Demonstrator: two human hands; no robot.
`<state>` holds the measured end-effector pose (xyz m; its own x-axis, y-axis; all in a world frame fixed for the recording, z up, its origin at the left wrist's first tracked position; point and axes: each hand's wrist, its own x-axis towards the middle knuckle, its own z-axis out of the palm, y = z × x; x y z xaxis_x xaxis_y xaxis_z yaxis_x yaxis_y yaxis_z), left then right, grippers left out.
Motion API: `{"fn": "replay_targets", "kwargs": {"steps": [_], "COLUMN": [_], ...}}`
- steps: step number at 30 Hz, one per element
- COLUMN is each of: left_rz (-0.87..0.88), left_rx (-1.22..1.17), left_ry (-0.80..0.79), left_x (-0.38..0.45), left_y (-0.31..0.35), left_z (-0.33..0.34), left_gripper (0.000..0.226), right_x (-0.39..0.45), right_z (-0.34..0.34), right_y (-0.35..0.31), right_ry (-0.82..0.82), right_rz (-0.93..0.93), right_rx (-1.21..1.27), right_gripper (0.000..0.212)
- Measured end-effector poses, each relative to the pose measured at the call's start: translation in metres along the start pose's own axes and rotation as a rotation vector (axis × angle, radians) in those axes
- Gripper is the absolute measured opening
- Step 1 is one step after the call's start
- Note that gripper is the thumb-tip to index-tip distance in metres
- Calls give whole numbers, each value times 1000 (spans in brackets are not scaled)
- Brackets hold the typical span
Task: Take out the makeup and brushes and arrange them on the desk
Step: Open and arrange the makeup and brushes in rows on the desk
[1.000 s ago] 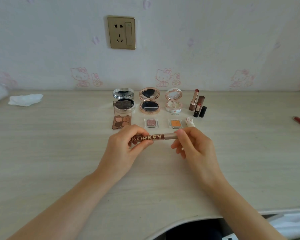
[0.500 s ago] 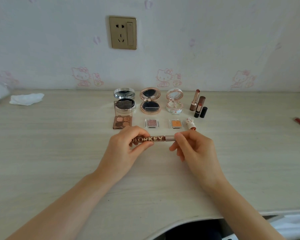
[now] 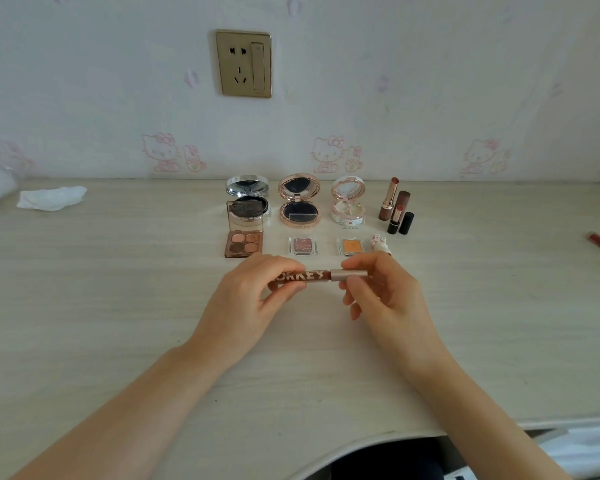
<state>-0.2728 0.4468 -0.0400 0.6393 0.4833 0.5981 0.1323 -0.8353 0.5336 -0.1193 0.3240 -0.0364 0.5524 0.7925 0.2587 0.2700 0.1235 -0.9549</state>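
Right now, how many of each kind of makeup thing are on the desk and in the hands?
Round mirror compacts: 3
Four-colour eyeshadow palette: 1
Single eyeshadow pans: 2
Open lipsticks: 2
Lettered tube held in both hands: 1
Total: 9

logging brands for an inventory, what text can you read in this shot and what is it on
"ORKEY": big pale letters on the brown tube held by both hands; the left hand hides any start.
Small print on the quad palette lid and below the compacts: too blurred to read.
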Motion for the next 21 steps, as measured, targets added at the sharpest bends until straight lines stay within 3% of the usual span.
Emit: {"fn": "replay_targets", "kwargs": {"steps": [3, 9, 15, 18, 21], "left_rz": [32, 164, 128, 103, 82], "left_rx": [13, 157, 89, 64, 42], "left_ry": [-8, -35, -59, -53, -43], "left_x": [0, 1, 0, 0, -2], "left_y": [2, 7, 11, 11, 11], "left_z": [1, -1, -1, -1, -2], "left_gripper": [21, 29, 25, 21, 20], "right_x": [0, 0, 1, 2, 2], "right_z": [0, 1, -2, -2, -1], "right_y": [-1, 3, 0, 0, -2], "right_ry": [-23, 16, 34, 24, 24], "right_rz": [9, 10, 35, 71, 50], "right_rx": [47, -32, 28, -19, -2], "right_gripper": [10, 18, 9, 34, 23]}}
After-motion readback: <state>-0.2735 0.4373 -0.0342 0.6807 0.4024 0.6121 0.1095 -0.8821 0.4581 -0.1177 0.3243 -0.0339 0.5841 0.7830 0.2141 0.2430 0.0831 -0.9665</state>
